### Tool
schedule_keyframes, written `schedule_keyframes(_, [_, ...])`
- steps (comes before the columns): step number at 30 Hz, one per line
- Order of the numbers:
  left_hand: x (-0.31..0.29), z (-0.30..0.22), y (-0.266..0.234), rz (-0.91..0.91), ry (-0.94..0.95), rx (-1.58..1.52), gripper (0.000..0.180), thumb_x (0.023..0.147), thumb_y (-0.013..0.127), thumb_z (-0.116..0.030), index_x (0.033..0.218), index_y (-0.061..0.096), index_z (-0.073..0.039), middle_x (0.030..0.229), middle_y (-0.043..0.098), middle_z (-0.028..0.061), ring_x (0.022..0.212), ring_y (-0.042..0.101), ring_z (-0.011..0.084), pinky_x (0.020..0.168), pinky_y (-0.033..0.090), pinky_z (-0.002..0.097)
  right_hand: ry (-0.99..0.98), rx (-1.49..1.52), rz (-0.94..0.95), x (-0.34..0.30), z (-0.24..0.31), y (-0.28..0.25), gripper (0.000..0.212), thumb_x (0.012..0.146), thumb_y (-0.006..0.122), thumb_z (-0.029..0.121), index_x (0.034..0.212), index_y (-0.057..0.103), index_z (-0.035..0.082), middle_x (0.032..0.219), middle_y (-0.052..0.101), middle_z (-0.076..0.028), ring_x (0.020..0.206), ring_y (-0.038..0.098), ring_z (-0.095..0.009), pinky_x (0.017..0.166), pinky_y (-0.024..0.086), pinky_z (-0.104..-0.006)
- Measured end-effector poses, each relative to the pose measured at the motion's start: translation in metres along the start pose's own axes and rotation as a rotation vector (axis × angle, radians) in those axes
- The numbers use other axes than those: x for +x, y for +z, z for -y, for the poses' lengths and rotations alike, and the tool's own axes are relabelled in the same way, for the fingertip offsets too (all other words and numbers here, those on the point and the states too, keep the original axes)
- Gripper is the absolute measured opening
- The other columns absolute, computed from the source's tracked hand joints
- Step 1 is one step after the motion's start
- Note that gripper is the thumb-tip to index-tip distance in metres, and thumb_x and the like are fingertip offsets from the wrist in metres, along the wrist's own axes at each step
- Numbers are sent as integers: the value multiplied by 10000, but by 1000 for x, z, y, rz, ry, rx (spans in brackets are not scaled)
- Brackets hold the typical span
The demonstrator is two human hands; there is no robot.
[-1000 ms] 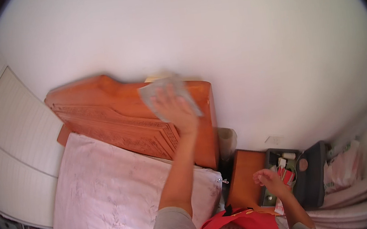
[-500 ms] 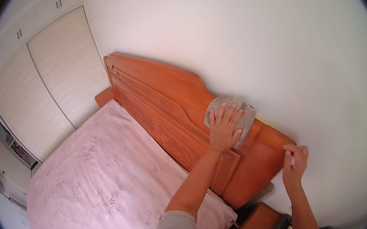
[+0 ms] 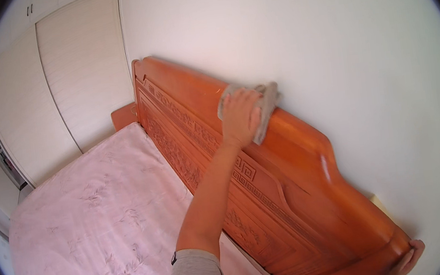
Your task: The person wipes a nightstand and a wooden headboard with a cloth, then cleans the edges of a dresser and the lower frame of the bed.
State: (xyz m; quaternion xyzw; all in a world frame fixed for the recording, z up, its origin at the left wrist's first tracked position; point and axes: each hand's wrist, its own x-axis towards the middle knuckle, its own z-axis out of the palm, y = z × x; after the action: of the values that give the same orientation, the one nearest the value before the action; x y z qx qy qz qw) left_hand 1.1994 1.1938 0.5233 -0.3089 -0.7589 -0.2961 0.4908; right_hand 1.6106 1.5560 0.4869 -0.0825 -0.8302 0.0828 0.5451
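My left hand (image 3: pixel 240 116) presses a grey cloth (image 3: pixel 269 107) onto the upper part of a reddish-brown wooden headboard (image 3: pixel 313 197). Part of the cloth bunches up over the top edge, on the wall side, while the rest lies beneath my fingers. Carved panels with leaf and key patterns run along the headboard's face, below my left wrist. At the headboard's near right corner, my right hand (image 3: pixel 409 260) curls its fingers round the edge; the lower frame edge cuts off most of that hand.
A mattress with a pink floral cover (image 3: pixel 105 221) lies against the headboard on the left. Behind the headboard rises a white wall (image 3: pixel 329 43). A pale wardrobe with sliding doors (image 3: pixel 84 66) stands at the far left, and a small wooden cabinet (image 3: pixel 124 116) sits beside the headboard's far end.
My left hand has slid the cloth farther along the headboard, toward its far end, and the cloth is now bunched. My right hand has come down onto the near corner. The view has shifted.
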Motion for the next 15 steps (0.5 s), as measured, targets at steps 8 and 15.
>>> schedule_keyframes(8, [48, 169, 16, -67, -69, 159, 276, 869, 375, -246, 847, 576, -58, 932, 583, 111, 934, 500, 307, 879, 348, 424, 134, -161, -45, -1, -3, 1, 422, 888, 344, 367, 881, 539, -7, 880, 520, -156, 814, 478, -293, 757, 393, -407])
schedule_keyframes(15, [34, 307, 48, -65, -387, 570, 384, 850, 376, -374, 1089, 512, -106, 1216, 443, 176, 1064, 441, 374, 912, 330, 465, 98, -259, -61, -4, 1, 4, 445, 886, 338, 395, 880, 535, -3, 877, 515, -150, 791, 472, -287, 748, 393, -407])
